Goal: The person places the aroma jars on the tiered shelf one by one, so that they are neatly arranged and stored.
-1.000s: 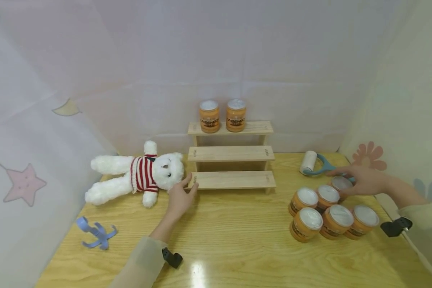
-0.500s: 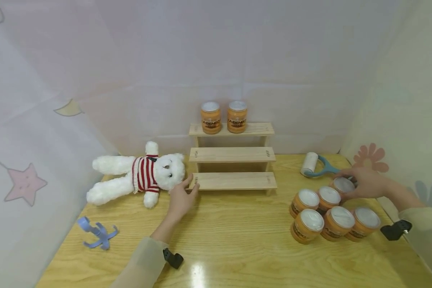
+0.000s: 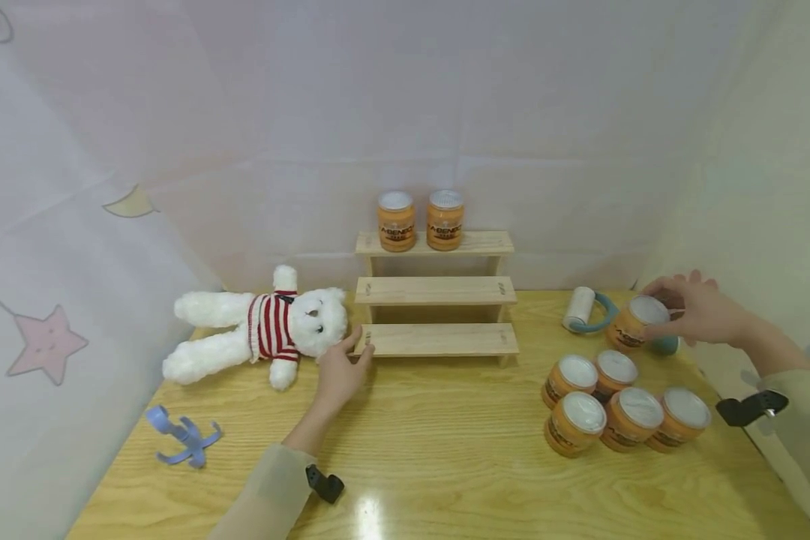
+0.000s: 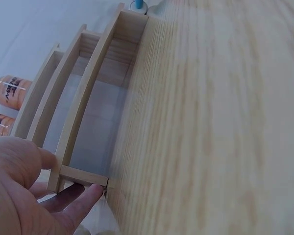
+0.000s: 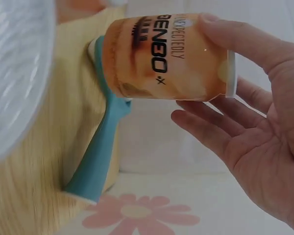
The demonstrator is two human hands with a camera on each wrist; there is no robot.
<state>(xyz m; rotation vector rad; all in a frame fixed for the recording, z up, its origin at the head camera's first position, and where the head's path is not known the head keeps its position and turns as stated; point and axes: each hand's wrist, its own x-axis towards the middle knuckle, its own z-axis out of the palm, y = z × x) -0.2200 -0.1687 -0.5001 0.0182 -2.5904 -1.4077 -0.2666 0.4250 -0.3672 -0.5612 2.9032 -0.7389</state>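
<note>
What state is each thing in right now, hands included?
Held jar, lidded, raised
Right hand, gripping that jar
Wooden rack, standing
Left hand, holding the rack by one end
Two top-step jars, lidded, upright
Five grouped jars, lidded, upright on the table
Plush bear, lying on its back
Roller, lying down, partly hidden
Blue pronged piece, resting on the table

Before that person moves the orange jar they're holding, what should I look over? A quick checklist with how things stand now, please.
1. Right grip on held jar: ok.
2. Left grip touching wooden rack's left end: ok.
3. Two jars on top board upright: ok.
4. Roller unobstructed in head view: not ok, held jar hides part.
5. Held jar clear of roller: cannot tell.
</note>
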